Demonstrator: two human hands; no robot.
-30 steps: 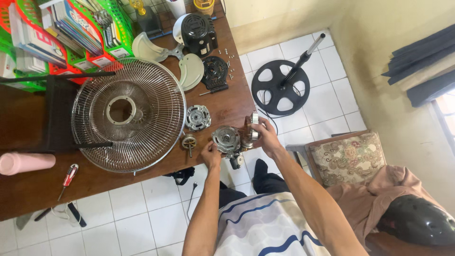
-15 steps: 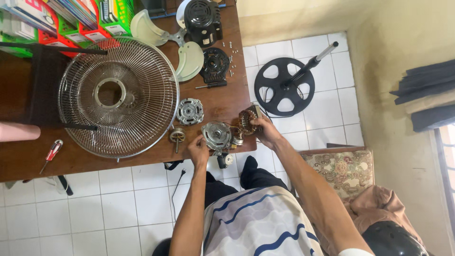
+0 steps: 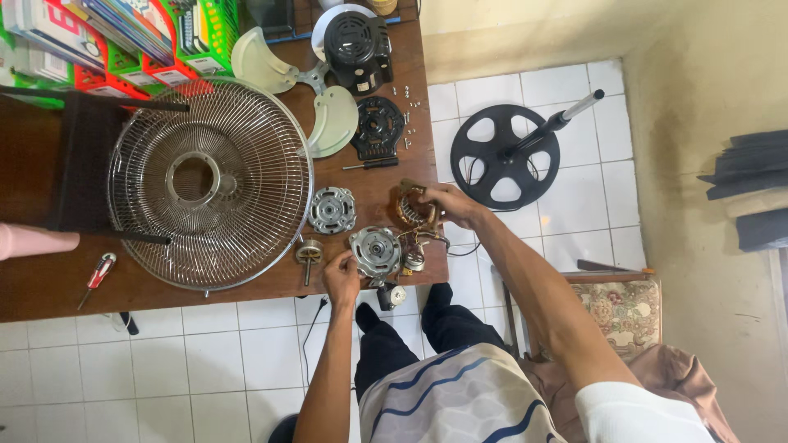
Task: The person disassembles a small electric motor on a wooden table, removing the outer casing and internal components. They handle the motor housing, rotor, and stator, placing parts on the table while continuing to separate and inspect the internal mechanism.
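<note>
Wooden table (image 3: 49,287): left hand (image 3: 341,275) grips the motor housing (image 3: 375,248); right hand (image 3: 447,205) clamps the copper-wound stator (image 3: 413,207) just beyond; green baskets (image 3: 193,33) hold books.

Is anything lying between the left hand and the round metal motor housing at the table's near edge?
Nothing visible does. The left hand is already against the motor housing, its fingers on the left rim. The small rotor lies just left of the hand, clear of that contact. The right hand holds the copper coil.
</note>
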